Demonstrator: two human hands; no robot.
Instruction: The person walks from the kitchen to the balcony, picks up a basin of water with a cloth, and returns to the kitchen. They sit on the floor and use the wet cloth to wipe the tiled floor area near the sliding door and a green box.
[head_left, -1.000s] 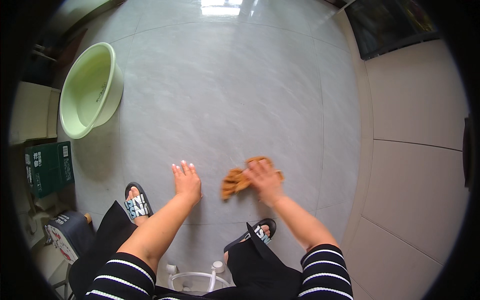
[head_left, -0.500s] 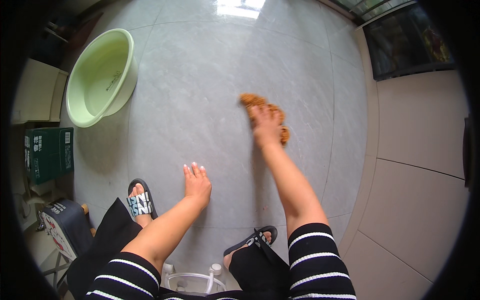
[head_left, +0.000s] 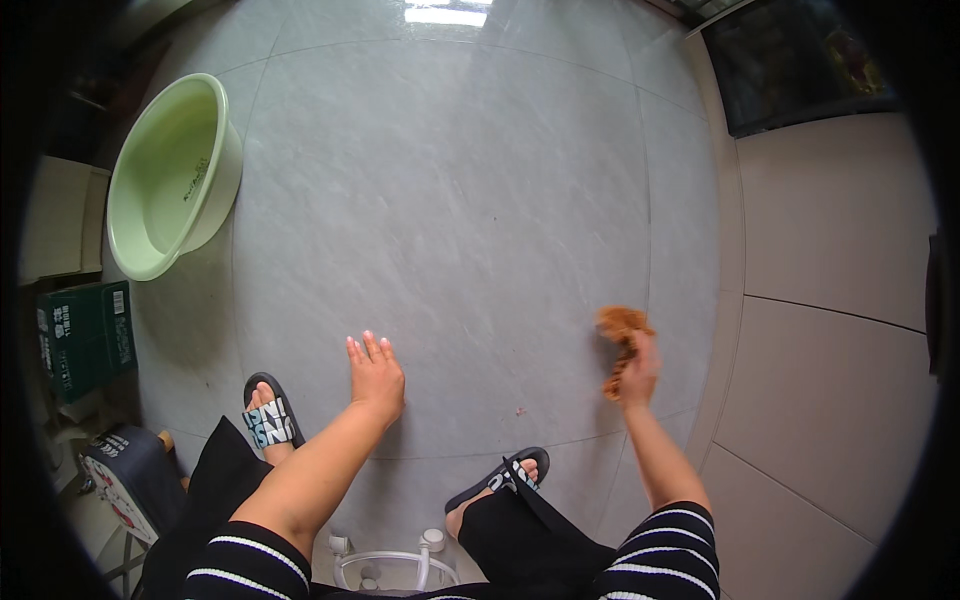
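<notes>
An orange-brown cleaning cloth [head_left: 622, 325] is bunched in my right hand [head_left: 641, 372], at the right of the grey tiled floor [head_left: 430, 210]. The hand and cloth are blurred, and whether the cloth touches the floor is hard to tell. My left hand [head_left: 377, 380] rests on the floor in front of me, its fingers stretched out and nothing in it. Between my right hand and my right foot lies a tiny reddish speck [head_left: 520, 411] on the tiles.
A pale green basin [head_left: 228, 180] stands at the far left, above a dark green box [head_left: 95, 335]. Beige cabinet fronts [head_left: 830, 220] line the right side. My feet wear black slides [head_left: 270, 415]. A white stool frame [head_left: 400, 556] is beneath me, and a dark padded seat [head_left: 140, 475] sits at lower left.
My right hand has swept the cloth to the right and back toward me, and the cloth is now more bunched. My left hand stays on the floor. The view has shifted slightly.
</notes>
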